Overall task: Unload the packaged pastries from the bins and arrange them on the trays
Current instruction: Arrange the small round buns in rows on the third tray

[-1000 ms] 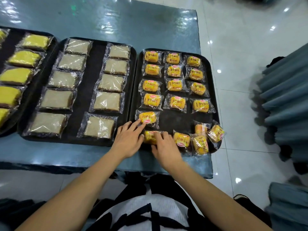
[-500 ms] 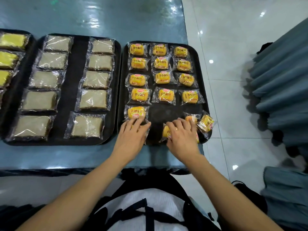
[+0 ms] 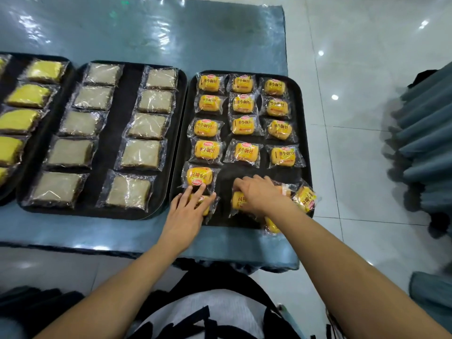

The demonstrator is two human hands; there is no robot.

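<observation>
Head cam: right tray (image 3: 303,133) w/ yellow buns (image 3: 244,152), flat left hand (image 3: 188,211) + right hand (image 3: 259,195) atop buns.

A: What are we seeing, count-wise?
B: Showing 3 black trays (image 3: 304,133), 10 grey-brown packs (image 3: 141,153), about 17 orange bun packs (image 3: 246,152); yellow cake packs (image 3: 18,121) running off-frame, at least 5.

Blue-covered table (image 3: 151,33) under three black trays (image 3: 304,133) side by side

Orange buns (image 3: 244,127) in clear wrappers fill the right tray (image 3: 304,133) in rows; loose ones crowd its lower-right corner.
</observation>
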